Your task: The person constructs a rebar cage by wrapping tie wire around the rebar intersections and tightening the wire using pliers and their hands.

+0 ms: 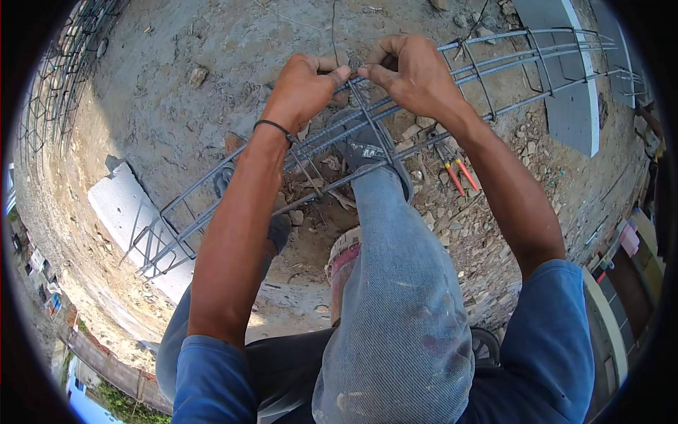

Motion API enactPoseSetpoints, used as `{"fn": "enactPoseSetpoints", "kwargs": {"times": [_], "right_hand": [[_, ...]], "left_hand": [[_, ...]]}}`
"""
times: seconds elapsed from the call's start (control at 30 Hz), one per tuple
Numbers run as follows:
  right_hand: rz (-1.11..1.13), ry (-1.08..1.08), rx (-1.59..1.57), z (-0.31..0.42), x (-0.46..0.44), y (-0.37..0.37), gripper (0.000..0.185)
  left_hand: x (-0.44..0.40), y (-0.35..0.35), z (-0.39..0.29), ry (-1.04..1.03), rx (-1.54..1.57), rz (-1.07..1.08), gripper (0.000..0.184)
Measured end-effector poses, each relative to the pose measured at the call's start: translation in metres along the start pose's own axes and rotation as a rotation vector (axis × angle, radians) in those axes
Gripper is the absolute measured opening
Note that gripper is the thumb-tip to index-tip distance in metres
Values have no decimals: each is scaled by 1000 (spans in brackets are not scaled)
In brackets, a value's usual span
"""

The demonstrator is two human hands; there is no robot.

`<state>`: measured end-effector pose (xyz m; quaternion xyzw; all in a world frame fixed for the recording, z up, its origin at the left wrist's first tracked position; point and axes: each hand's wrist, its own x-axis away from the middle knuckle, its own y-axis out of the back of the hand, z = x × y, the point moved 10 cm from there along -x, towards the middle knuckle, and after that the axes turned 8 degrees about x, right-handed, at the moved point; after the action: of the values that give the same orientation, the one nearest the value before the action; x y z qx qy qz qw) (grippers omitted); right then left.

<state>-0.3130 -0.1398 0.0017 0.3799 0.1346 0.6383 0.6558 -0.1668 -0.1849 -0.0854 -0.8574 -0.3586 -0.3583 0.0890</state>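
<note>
A rebar cage point(487, 116) of long bars and square stirrups runs from lower left to upper right in front of me. At its far upper bar, my left hand point(305, 86) pinches a thin tie wire point(334, 32) between thumb and finger. Close beside it my right hand point(408, 74) is also closed in a pinch on the wire, by the corner of a stirrup point(370, 116). The fingertips nearly meet, and the wire's ends there are too fine to make out. Pliers point(455, 169) with orange-red handles lie on the ground just beyond the near bar.
One shod foot point(364, 145) is beneath the cage. A white slab point(134, 212) lies under its left end and a grey panel point(565, 92) under its right. More rebar cages point(53, 85) lie at upper left. Rubble and stones point(199, 75) cover the ground.
</note>
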Motion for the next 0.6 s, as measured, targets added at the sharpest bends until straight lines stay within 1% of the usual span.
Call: {"fn": "enactPoseSetpoints", "kwargs": {"times": [0.13, 0.2, 0.23, 0.3, 0.33, 0.4, 0.43, 0.5, 0.53, 0.6], "right_hand": [[13, -35, 35, -16, 24, -20, 13], [-275, 465, 226, 19, 40, -12, 9], [-276, 465, 227, 15, 40, -12, 9], [-228, 597, 245, 17, 44, -16, 10], [-230, 595, 245, 15, 43, -13, 10], [-139, 580, 208, 11, 39, -13, 8], [-141, 580, 208, 14, 38, -9, 8], [-49, 469, 266, 13, 29, -11, 4], [-53, 470, 263, 17, 26, -9, 4], [21, 411, 265, 15, 17, -11, 4]], "left_hand": [[10, -2, -12, -10, -14, -41, 25], [9, -1, -10, -10, -24, -58, 25], [6, 0, -11, -41, -32, -79, 25], [2, 1, -9, -77, -42, -99, 25], [4, 1, -9, -61, -54, -112, 23], [4, 0, -10, -47, -65, -120, 21], [4, 0, -10, -55, -57, -118, 21], [3, 0, -8, -62, -52, -117, 20], [2, 0, -9, -71, -63, -120, 20], [0, 0, -9, -83, -78, -119, 20]]}}
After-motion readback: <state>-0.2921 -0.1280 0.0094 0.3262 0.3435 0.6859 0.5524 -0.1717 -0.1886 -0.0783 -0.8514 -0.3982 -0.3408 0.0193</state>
